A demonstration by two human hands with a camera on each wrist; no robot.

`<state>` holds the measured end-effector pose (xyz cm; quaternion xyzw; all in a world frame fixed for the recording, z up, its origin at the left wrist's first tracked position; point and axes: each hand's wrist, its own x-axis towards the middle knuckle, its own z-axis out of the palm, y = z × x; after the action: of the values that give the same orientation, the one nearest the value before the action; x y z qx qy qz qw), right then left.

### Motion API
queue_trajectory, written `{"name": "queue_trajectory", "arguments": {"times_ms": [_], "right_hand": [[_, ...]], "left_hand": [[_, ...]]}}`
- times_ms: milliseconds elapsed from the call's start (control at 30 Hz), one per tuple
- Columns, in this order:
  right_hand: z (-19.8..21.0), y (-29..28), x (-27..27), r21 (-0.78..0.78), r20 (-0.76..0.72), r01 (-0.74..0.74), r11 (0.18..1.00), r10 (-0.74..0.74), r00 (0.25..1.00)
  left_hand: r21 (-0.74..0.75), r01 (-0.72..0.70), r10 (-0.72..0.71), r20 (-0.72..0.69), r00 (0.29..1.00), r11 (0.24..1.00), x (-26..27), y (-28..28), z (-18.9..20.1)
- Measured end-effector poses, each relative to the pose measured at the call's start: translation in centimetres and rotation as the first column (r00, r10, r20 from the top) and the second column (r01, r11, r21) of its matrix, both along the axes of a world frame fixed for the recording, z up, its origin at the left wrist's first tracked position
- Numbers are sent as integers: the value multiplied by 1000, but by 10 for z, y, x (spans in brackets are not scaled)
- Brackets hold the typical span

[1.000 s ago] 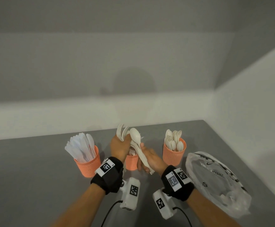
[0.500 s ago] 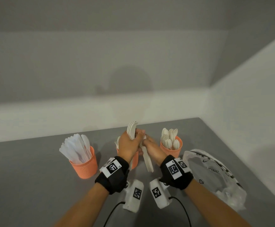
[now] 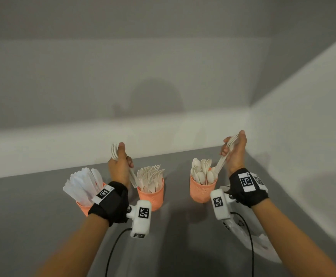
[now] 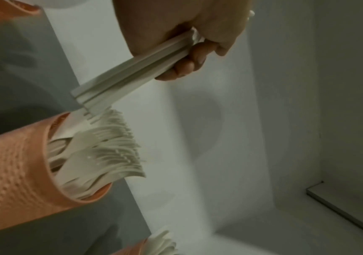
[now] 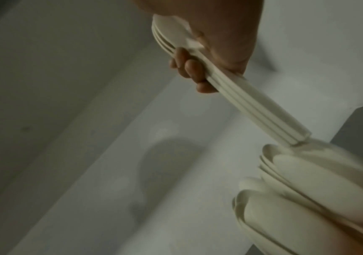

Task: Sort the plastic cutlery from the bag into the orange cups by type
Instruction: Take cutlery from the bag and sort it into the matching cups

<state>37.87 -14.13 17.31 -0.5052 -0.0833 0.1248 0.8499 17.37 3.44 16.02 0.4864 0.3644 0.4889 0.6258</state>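
Note:
Three orange cups stand in a row: the knife cup (image 3: 84, 206) at left, the fork cup (image 3: 153, 198) in the middle, the spoon cup (image 3: 201, 191) at right. My left hand (image 3: 120, 166) grips a small stack of white forks (image 3: 114, 150), their handle ends (image 4: 101, 93) at the fork cup's rim (image 4: 45, 138). My right hand (image 3: 235, 152) grips a stack of white spoons (image 3: 230, 143), handles (image 5: 263, 113) pointing down to the spoons (image 5: 307, 181) in the right cup.
A crumpled clear plastic bag (image 3: 259, 242) lies on the grey table (image 3: 183, 246) at right, under my right forearm. White walls close the table at the back and right. Wrist cameras and cables hang below both wrists.
Both hands were together at the middle cup holding mixed cutlery. They have separated: the left hand took the forks over the fork cup, the right hand carried the spoons right to the spoon cup.

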Motion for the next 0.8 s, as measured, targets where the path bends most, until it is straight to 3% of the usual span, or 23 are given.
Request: {"name": "queue_trajectory", "arguments": {"times_ms": [100, 467, 633, 800], "right_hand": [[-6, 3, 9, 4, -54, 24, 1000, -24, 998], [-34, 19, 13, -41, -175, -31, 999, 24, 984], [-49, 22, 14, -125, -146, -44, 991, 26, 989], [-60, 25, 15, -263, 41, 53, 963, -44, 998]], "left_hand": [[27, 9, -9, 14, 1000, 1000, 11, 1, -3], [114, 22, 2, -206, 978, 993, 30, -8, -38], [181, 41, 14, -293, 956, 983, 32, -9, -51], [331, 64, 75, -393, 917, 942, 30, -1, -74]]}}
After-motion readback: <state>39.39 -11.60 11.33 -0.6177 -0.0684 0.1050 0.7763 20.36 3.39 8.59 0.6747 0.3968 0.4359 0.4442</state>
